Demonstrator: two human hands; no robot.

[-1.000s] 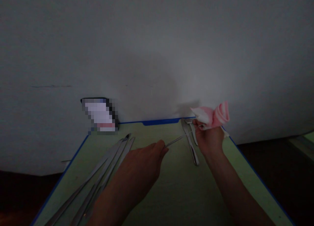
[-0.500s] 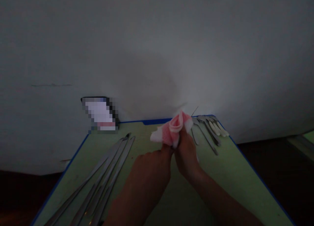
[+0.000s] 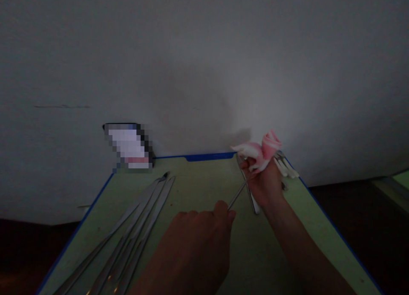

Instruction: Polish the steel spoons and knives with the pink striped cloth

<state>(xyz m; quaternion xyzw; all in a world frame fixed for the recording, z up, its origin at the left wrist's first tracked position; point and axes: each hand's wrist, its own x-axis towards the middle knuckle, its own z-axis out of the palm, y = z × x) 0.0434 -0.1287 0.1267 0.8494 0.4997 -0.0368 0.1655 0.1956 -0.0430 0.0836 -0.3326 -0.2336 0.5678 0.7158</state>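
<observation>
My left hand point(image 3: 204, 241) is closed round the near end of a thin metal piece of cutlery point(image 3: 237, 195). Its shaft slants up and right to my right hand point(image 3: 267, 183), and its far end is hidden there, so I cannot tell its kind. A bunched pink and white cloth point(image 3: 271, 145) is gripped in my right hand, its folds sticking out above the fingers. Just below that hand, another metal utensil point(image 3: 254, 204) lies on the green tabletop point(image 3: 198, 180).
Several long metal knives point(image 3: 145, 231) lie fanned out on the left. White-handled cutlery point(image 3: 286, 167) lies at the back right, partly behind my right hand. A phone with a blurred screen point(image 3: 129, 146) leans on the wall point(image 3: 191, 73). Blue edging point(image 3: 209, 157) borders the table.
My right hand and the cloth have moved right and away from my left hand. A stretch of the metal shaft now shows between the hands. My left hand stays low, slightly nearer.
</observation>
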